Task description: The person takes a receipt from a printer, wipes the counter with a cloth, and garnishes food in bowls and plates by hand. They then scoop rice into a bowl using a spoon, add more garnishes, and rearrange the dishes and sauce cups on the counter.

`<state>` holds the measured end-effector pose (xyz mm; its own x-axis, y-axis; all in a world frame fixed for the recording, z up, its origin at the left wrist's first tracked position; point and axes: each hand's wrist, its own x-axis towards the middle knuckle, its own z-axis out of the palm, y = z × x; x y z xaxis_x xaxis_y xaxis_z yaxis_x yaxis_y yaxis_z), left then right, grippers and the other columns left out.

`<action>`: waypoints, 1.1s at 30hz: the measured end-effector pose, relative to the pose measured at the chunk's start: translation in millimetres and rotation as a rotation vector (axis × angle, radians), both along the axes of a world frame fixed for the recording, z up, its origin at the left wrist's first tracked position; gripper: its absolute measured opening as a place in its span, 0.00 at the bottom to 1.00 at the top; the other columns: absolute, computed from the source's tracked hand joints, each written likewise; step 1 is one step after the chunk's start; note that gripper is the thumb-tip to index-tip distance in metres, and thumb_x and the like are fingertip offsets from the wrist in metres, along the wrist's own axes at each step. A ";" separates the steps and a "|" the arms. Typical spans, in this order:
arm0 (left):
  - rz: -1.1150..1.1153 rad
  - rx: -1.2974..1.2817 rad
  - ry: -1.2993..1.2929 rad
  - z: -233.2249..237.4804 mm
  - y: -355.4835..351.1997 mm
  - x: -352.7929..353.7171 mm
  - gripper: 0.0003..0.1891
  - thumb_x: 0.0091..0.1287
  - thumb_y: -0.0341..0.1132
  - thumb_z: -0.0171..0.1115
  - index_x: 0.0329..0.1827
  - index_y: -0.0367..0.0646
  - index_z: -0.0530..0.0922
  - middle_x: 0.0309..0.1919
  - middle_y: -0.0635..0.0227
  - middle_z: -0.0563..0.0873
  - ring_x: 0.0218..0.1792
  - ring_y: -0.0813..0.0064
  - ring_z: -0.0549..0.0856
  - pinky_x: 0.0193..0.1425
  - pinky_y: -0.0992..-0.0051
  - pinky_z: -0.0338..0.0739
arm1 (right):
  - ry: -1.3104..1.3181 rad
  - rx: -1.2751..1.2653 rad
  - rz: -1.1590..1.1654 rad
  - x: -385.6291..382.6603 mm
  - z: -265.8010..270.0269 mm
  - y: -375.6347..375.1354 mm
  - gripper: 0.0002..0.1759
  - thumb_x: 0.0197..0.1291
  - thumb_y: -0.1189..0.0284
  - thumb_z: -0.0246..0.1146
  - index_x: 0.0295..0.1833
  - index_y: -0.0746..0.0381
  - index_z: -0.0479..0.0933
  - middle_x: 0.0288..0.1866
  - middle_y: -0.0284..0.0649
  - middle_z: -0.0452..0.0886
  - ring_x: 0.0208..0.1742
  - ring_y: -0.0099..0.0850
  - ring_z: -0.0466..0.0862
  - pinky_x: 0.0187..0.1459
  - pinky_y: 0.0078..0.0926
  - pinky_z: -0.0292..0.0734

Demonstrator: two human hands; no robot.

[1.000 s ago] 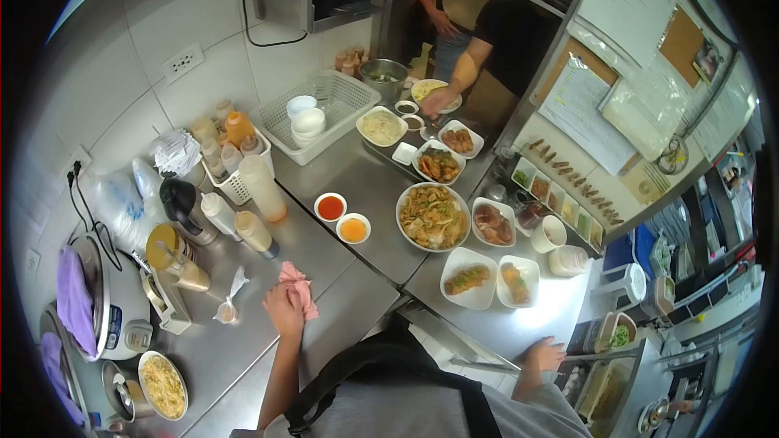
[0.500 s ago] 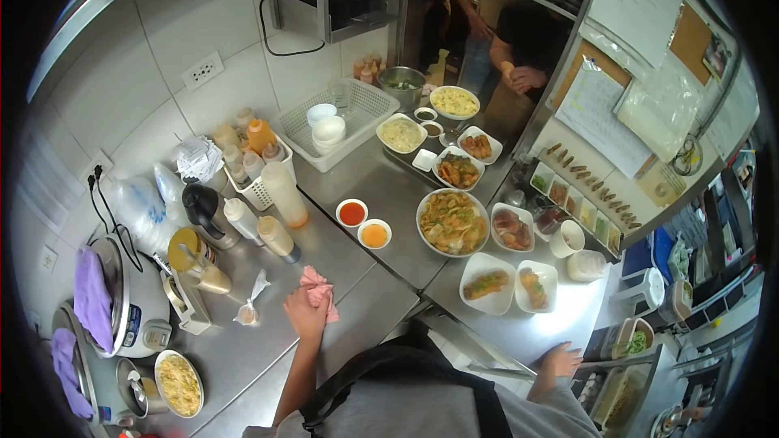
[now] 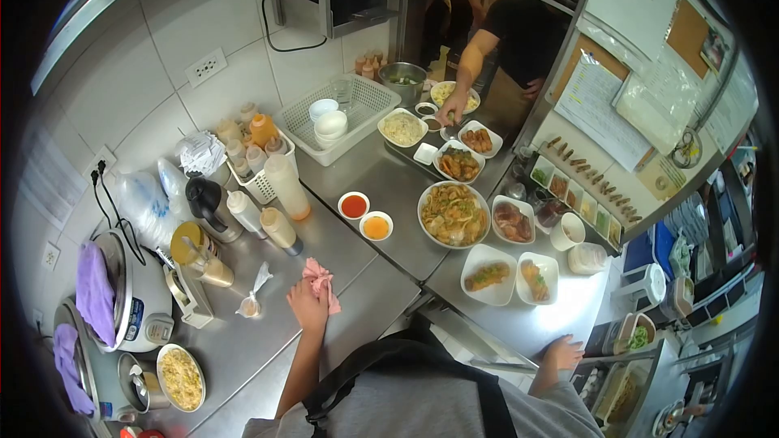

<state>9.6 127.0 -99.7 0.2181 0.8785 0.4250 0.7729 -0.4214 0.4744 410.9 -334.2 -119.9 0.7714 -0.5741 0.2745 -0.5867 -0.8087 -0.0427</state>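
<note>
My left hand (image 3: 308,305) is closed on a crumpled pink cloth (image 3: 325,277), which lies against the steel counter. My right hand (image 3: 561,353) rests flat at the right counter's front edge, fingers extended and holding nothing. Nearest to the cloth are a tied clear bag (image 3: 252,302), a cream-coloured squeeze bottle (image 3: 279,232) and small bowls of red sauce (image 3: 353,206) and orange sauce (image 3: 376,227). Beyond my right hand sit two white dishes of garnished food, one larger (image 3: 488,276) and one smaller (image 3: 538,279).
Across the counter, another person's hand (image 3: 456,107) reaches over a bowl of yellow food (image 3: 445,92). A large noodle-like dish (image 3: 454,216) stands centrally. A plastic basket (image 3: 375,100) holds white bowls. Rice cookers (image 3: 144,320) and a bowl of shredded food (image 3: 181,379) are left.
The other person's arm has stretched forward over the far dishes; earlier their hands were together near the body. My own hands stay almost in place, with the cloth still held.
</note>
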 end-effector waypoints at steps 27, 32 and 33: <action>-0.004 0.012 -0.023 -1.9 -0.6 -1.4 0.15 0.57 0.44 0.64 0.34 0.41 0.76 0.33 0.59 0.79 0.40 0.56 0.76 0.48 0.59 0.66 | 0.012 0.034 -0.029 4.1 -4.2 -2.8 0.32 0.66 0.47 0.47 0.70 0.52 0.65 0.72 0.45 0.63 0.73 0.41 0.62 0.68 0.52 0.55; -0.001 -0.008 0.013 -2.5 0.2 -2.3 0.14 0.57 0.43 0.64 0.35 0.41 0.76 0.34 0.60 0.79 0.40 0.56 0.76 0.49 0.60 0.66 | 0.029 0.030 -0.019 1.8 -1.8 -1.5 0.32 0.66 0.47 0.47 0.70 0.52 0.64 0.73 0.45 0.63 0.73 0.40 0.62 0.68 0.50 0.56; -0.002 -0.007 0.007 -3.1 0.3 -2.1 0.14 0.57 0.43 0.64 0.35 0.41 0.76 0.34 0.60 0.80 0.40 0.56 0.76 0.49 0.60 0.66 | 0.032 0.031 -0.013 1.0 0.1 -0.7 0.32 0.66 0.47 0.47 0.70 0.52 0.64 0.73 0.45 0.63 0.73 0.40 0.62 0.68 0.50 0.56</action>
